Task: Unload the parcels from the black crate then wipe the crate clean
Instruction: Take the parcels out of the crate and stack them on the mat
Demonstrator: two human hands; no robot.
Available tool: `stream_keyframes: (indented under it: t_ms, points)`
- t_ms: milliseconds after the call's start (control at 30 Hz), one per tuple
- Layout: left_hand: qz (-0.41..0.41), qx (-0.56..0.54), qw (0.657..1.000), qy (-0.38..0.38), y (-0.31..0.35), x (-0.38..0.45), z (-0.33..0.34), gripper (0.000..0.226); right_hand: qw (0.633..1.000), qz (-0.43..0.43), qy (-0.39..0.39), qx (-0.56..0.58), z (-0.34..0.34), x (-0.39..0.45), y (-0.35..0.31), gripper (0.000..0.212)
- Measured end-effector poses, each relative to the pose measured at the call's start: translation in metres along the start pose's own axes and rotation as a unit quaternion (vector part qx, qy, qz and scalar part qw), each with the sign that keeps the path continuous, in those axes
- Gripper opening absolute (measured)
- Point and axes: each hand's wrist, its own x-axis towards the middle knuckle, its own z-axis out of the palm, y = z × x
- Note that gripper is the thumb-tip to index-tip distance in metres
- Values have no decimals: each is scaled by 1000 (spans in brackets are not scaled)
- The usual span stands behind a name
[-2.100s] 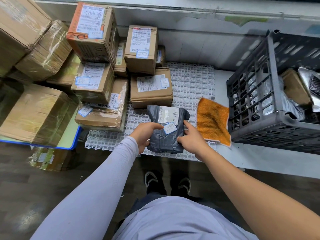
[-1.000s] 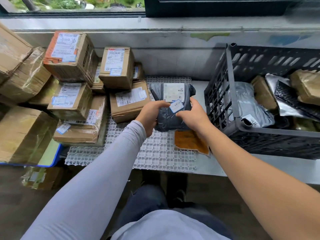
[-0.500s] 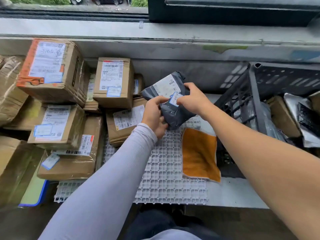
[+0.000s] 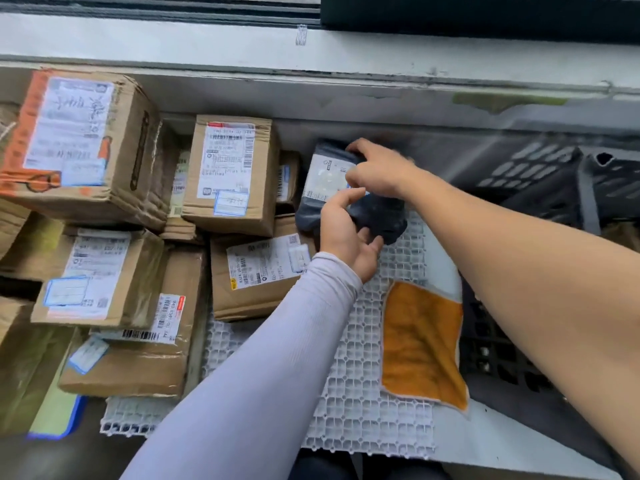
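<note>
A dark grey plastic mailer parcel [image 4: 325,181] with a white label stands tilted at the back of the shelf, against the wall and next to the stacked cardboard boxes. My right hand [image 4: 377,171] grips its top edge from the right. My left hand [image 4: 346,233] cups its lower end, thumb on the front and fingers curled under it. The black crate [image 4: 540,174] stands on the right, blurred and partly hidden by my right arm; its contents are out of sight. An orange cloth [image 4: 422,341] lies flat beside the crate.
Several labelled cardboard boxes [image 4: 232,174] are piled on the left, from the wall to the shelf's front. A white plastic grid mat [image 4: 346,410] covers the shelf under the cloth. A grey wall ledge [image 4: 311,64] runs along the back.
Both hands carried the grey parcel from the front of the mat up and back to the wall, beside the box stack. The view tilted down and towards the left.
</note>
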Motion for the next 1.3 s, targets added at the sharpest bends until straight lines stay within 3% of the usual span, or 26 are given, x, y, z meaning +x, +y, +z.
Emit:
stream_keyframes:
  t_ms: [100, 267, 367, 467, 600, 700, 800, 967, 1100, 1300]
  points:
    - [16, -7, 1000, 14, 4, 7, 2, 44, 999, -36, -12, -26, 7, 14, -6, 92]
    - [29, -15, 999, 30, 2, 18, 5, 44, 993, -90, -15, -77, 17, 25, 3, 79]
    - [38, -3, 999, 22, 1, 18, 2, 23, 983, -162, 27, -88, 16, 10, 19, 78]
    - [35, 41, 998, 30, 2, 21, -4, 10, 968, -196, 87, -133, 22, -13, 41, 76]
    - [34, 177, 981, 72, 10, 20, -10, 12, 958, -214, 73, -178, 34, -24, 63, 81]
    - [97, 377, 914, 113, 17, 19, -16, 10, 953, -224, 91, -184, 37, -18, 66, 72]
    - [139, 492, 855, 93, 19, 14, -19, 23, 953, -223, 89, -185, 40, -14, 64, 70]
    - [134, 593, 789, 90, 15, 11, -23, 70, 949, -229, 98, -192, 48, -9, 64, 73]
    - [155, 661, 728, 94, 14, 10, -24, 70, 948, -231, 95, -199, 50, -6, 66, 73]
    - [224, 813, 530, 91, 17, 17, -33, 76, 948, -233, 102, -193, 54, -5, 68, 73]
